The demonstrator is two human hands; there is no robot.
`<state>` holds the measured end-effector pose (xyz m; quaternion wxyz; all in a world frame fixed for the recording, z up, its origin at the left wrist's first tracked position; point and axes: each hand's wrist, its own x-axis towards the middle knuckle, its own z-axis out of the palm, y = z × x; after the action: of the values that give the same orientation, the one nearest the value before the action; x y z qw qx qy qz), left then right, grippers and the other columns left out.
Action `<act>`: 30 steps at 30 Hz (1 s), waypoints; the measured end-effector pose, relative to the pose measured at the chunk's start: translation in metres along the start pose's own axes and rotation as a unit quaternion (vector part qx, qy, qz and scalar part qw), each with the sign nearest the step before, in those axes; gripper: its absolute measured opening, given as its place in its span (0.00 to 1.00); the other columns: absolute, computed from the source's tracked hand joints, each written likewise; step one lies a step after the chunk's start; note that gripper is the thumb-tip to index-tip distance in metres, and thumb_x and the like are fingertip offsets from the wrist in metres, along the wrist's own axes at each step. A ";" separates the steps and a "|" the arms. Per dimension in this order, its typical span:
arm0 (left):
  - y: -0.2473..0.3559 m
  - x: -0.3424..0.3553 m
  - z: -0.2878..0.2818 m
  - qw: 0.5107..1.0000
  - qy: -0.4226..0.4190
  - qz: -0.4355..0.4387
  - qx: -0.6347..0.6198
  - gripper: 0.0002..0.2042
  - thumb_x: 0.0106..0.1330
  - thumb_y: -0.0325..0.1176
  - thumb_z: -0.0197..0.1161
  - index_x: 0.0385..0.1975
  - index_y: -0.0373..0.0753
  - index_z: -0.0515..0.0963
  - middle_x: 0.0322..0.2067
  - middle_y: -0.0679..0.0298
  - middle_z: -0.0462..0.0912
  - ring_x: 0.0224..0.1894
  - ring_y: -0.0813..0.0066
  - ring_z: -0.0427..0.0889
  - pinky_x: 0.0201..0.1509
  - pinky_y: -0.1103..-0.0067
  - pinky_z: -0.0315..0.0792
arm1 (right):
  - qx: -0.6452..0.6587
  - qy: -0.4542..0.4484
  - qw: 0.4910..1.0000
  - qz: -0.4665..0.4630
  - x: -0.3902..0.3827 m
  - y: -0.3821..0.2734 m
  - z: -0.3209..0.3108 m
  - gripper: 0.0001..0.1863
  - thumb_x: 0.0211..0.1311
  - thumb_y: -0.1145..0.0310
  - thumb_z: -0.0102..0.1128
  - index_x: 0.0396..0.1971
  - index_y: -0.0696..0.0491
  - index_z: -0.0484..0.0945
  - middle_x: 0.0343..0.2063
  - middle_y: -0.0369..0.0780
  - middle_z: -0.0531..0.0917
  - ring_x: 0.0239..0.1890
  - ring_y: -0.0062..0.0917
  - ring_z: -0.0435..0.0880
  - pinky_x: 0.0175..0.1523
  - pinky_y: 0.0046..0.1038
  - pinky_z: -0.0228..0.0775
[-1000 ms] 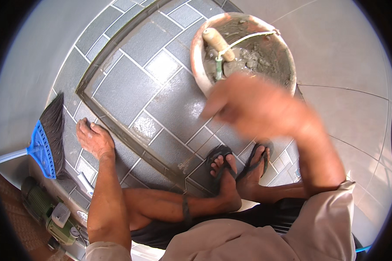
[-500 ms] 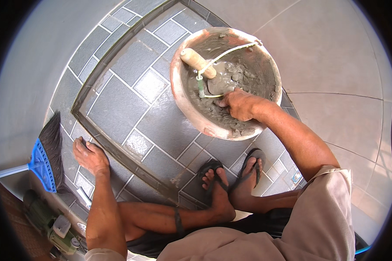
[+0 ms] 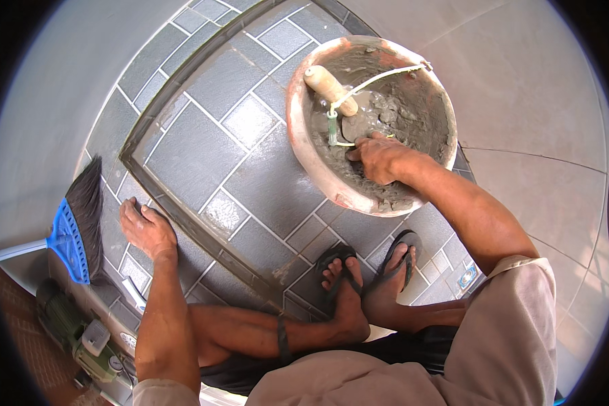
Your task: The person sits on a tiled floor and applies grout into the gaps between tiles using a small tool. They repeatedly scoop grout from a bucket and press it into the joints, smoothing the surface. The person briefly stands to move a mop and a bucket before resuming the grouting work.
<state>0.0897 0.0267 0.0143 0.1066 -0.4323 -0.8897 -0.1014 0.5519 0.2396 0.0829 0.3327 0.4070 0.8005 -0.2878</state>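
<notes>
Directly against the right fingers [image 3: 365, 149], grey mortar [image 3: 394, 111], grip unclear, left fingers [image 3: 131, 215] unclenched

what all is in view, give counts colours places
bucket: one, whitish with orange stains, upper centre
wet mix: one mass, grey, in bucket
bucket handle: one, white with green grip, over bucket
wooden handle: one, tan, in bucket
broom: one, blue and black, far left
machine: one, green, lower left
small object: one, white, lower left
floor tiles: many, grey, centre
large tiles: several, beige, right
wall: one, grey, far left
sandals: two, dark, lower centre
shirt: one, beige, bottom
shorts: one pair, black, bottom
legs: two, bottom centre
left hand: one, bare, on tiles, left
right hand: one, bare, in bucket
</notes>
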 end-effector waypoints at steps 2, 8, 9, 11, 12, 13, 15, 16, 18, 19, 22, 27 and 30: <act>0.001 -0.001 0.001 1.000 0.005 0.003 0.003 0.23 0.77 0.39 0.52 0.68 0.37 0.72 0.68 0.49 0.71 0.74 0.50 0.66 0.79 0.56 0.56 | -0.018 0.006 1.000 -0.017 0.003 0.003 0.001 0.29 0.63 0.76 0.51 0.63 0.48 0.84 0.61 0.43 0.81 0.60 0.41 0.79 0.71 0.39 0.68; -0.020 0.003 0.003 0.999 0.041 0.016 -0.026 0.19 0.72 0.33 0.56 0.62 0.38 0.74 0.65 0.49 0.76 0.71 0.46 0.70 0.76 0.55 0.62 | 0.094 -0.078 0.990 0.071 0.007 -0.019 -0.019 0.29 0.61 0.77 0.53 0.63 0.52 0.83 0.67 0.49 0.79 0.72 0.47 0.73 0.79 0.41 0.60; -0.008 0.002 0.006 0.999 0.037 0.001 -0.029 0.20 0.72 0.33 0.56 0.64 0.40 0.72 0.66 0.51 0.75 0.72 0.47 0.69 0.77 0.54 0.60 | 0.092 -0.081 0.991 0.053 0.009 -0.005 -0.009 0.29 0.62 0.77 0.53 0.65 0.52 0.82 0.67 0.51 0.76 0.71 0.50 0.72 0.80 0.43 0.58; 0.006 0.002 0.004 0.999 0.019 -0.016 -0.022 0.21 0.72 0.35 0.56 0.64 0.41 0.72 0.67 0.52 0.72 0.74 0.50 0.67 0.79 0.55 0.56 | 0.072 0.113 0.990 -0.033 0.001 0.010 0.023 0.21 0.59 0.79 0.54 0.51 0.54 0.88 0.53 0.59 0.85 0.60 0.56 0.83 0.67 0.46 0.74; 0.005 0.003 0.001 0.999 0.014 -0.017 -0.032 0.20 0.73 0.35 0.56 0.64 0.41 0.72 0.67 0.53 0.72 0.74 0.50 0.66 0.79 0.55 0.56 | 0.082 0.045 0.996 -0.008 -0.003 -0.004 0.003 0.23 0.60 0.79 0.53 0.54 0.53 0.88 0.56 0.57 0.85 0.63 0.54 0.82 0.71 0.44 0.71; 0.003 0.002 -0.005 0.999 0.006 -0.022 -0.028 0.20 0.74 0.35 0.54 0.64 0.40 0.73 0.68 0.53 0.71 0.75 0.51 0.64 0.81 0.56 0.54 | 0.102 0.046 0.994 -0.012 0.006 -0.006 0.007 0.23 0.60 0.79 0.53 0.54 0.54 0.87 0.55 0.57 0.85 0.64 0.53 0.82 0.71 0.44 0.70; 0.006 0.001 -0.006 1.000 -0.004 -0.018 -0.023 0.21 0.75 0.36 0.53 0.65 0.39 0.72 0.68 0.53 0.70 0.76 0.52 0.63 0.82 0.56 0.53 | 0.137 0.049 0.989 -0.002 0.011 0.011 0.014 0.24 0.59 0.79 0.53 0.55 0.54 0.87 0.55 0.56 0.86 0.65 0.52 0.81 0.72 0.42 0.69; 0.007 0.001 -0.007 0.999 -0.006 -0.022 -0.023 0.21 0.75 0.36 0.53 0.65 0.39 0.72 0.69 0.53 0.70 0.77 0.52 0.62 0.83 0.56 0.52 | 0.162 0.035 0.986 -0.011 0.014 0.018 0.013 0.25 0.56 0.78 0.56 0.55 0.56 0.86 0.55 0.55 0.86 0.64 0.51 0.82 0.71 0.41 0.70; 0.005 0.000 -0.009 0.999 -0.013 -0.032 -0.018 0.21 0.76 0.36 0.52 0.66 0.39 0.72 0.69 0.53 0.69 0.77 0.52 0.62 0.83 0.56 0.52 | 0.202 -0.004 0.979 -0.010 0.009 0.007 0.000 0.25 0.54 0.77 0.57 0.54 0.58 0.86 0.54 0.55 0.86 0.62 0.50 0.83 0.69 0.39 0.71; 0.004 0.000 -0.009 1.000 -0.001 -0.025 -0.018 0.21 0.75 0.36 0.53 0.65 0.39 0.72 0.68 0.52 0.70 0.76 0.51 0.63 0.82 0.56 0.53 | 0.222 -0.023 0.975 -0.009 0.004 0.004 -0.007 0.26 0.52 0.76 0.58 0.54 0.59 0.86 0.54 0.56 0.86 0.61 0.49 0.83 0.68 0.39 0.72; 0.006 0.000 -0.010 0.999 0.022 -0.017 -0.023 0.20 0.74 0.36 0.55 0.64 0.38 0.74 0.66 0.50 0.73 0.74 0.48 0.66 0.80 0.54 0.56 | 0.311 0.035 0.950 -0.022 -0.018 -0.002 -0.019 0.17 0.56 0.66 0.67 0.44 0.58 0.86 0.44 0.48 0.87 0.52 0.41 0.84 0.63 0.36 0.72; 0.013 0.001 -0.009 0.999 0.004 -0.025 -0.031 0.20 0.75 0.36 0.54 0.65 0.39 0.72 0.68 0.51 0.70 0.75 0.50 0.63 0.81 0.55 0.54 | 0.360 0.138 0.922 0.031 -0.069 -0.003 -0.067 0.11 0.66 0.61 0.70 0.36 0.54 0.82 0.35 0.35 0.82 0.45 0.23 0.80 0.56 0.29 0.69; 0.007 0.002 -0.012 0.999 -0.015 -0.040 -0.019 0.21 0.77 0.38 0.52 0.67 0.40 0.71 0.70 0.54 0.67 0.78 0.52 0.60 0.83 0.56 0.51 | 0.467 0.224 0.851 -0.093 -0.096 -0.057 -0.100 0.08 0.67 0.67 0.70 0.32 0.55 0.82 0.32 0.32 0.81 0.40 0.17 0.78 0.51 0.27 0.69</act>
<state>0.0953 0.0288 0.0271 0.0810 -0.3999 -0.9056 -0.1161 0.5165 0.2396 0.2284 -0.1128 0.4911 0.6590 -0.5584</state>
